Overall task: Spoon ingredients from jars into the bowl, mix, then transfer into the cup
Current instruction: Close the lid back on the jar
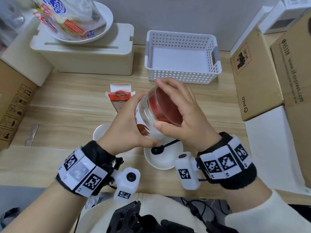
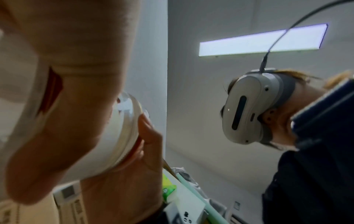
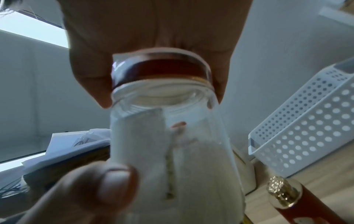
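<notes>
A clear glass jar (image 1: 148, 115) of white powder, with a red lid (image 1: 165, 108), is held tilted above the table. My left hand (image 1: 127, 130) grips its body from below. My right hand (image 1: 183, 113) is curled round the lid, thumb (image 1: 162, 126) on its near edge. In the right wrist view the jar (image 3: 172, 144) fills the middle, the lid (image 3: 162, 69) against my palm. Below the hands lies a white bowl (image 1: 165, 161) with a black spoon (image 1: 161, 147) in it. A white cup (image 1: 101, 132) shows partly behind my left hand.
An open red carton (image 1: 119, 95) stands behind the jar. A white perforated basket (image 1: 182, 56) sits at the back, a cream box (image 1: 84, 52) carrying a plate with a plastic bag at back left. Cardboard boxes (image 1: 255, 73) line the right side. A red bottle (image 3: 298, 204) stands nearby.
</notes>
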`<state>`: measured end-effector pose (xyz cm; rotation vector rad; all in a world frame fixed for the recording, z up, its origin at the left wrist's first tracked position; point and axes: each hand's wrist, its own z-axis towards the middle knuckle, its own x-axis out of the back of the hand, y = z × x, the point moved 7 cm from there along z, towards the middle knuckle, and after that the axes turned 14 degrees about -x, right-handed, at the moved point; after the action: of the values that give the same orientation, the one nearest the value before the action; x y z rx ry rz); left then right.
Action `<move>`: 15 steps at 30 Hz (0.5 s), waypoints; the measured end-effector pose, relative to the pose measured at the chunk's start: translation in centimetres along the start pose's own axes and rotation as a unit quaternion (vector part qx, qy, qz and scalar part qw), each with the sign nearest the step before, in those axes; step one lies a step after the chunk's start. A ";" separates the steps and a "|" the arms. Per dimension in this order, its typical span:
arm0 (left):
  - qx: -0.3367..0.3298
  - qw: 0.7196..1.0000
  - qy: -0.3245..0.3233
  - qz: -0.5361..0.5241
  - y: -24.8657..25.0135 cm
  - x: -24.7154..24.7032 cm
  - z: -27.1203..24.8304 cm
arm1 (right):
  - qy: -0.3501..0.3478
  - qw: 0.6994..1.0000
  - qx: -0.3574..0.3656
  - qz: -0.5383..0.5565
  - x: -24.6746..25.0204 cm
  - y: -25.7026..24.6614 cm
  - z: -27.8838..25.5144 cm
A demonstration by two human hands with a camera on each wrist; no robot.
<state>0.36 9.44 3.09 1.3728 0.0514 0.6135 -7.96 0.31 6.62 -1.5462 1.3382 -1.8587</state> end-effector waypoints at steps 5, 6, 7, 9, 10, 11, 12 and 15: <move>-0.006 0.998 -0.068 -0.020 1.5 0.4 1.3 | -0.019 0.998 0.059 -0.029 1.5 -2.2 0.1; -0.010 0.996 -0.086 -0.016 1.8 0.6 1.6 | -0.025 0.996 0.079 -0.039 1.7 -2.9 0.2; -0.013 0.995 -0.102 -0.013 2.2 0.7 2.0 | -0.028 0.994 0.096 -0.044 2.0 -3.5 0.2; -0.021 0.991 -0.128 -0.018 3.0 0.8 2.6 | -0.026 0.991 0.124 -0.048 2.5 -4.6 0.1; -0.025 0.989 -0.141 -0.025 3.4 0.7 2.9 | -0.019 0.989 0.135 -0.051 2.8 -5.1 0.0; -0.027 0.987 -0.153 -0.031 3.8 0.6 3.0 | -0.009 0.988 0.147 -0.052 3.0 -5.6 -0.1; -0.027 0.986 -0.162 -0.034 4.1 0.5 3.2 | 0.005 0.986 0.156 -0.051 3.1 -6.0 -0.3; -0.022 0.987 -0.155 -0.044 4.3 0.7 3.2 | 0.059 0.985 0.159 -0.035 3.6 -6.2 -0.5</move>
<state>0.53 7.10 7.98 1.4020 -0.1507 0.3197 -7.94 0.69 13.77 -1.3534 0.9822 -2.1147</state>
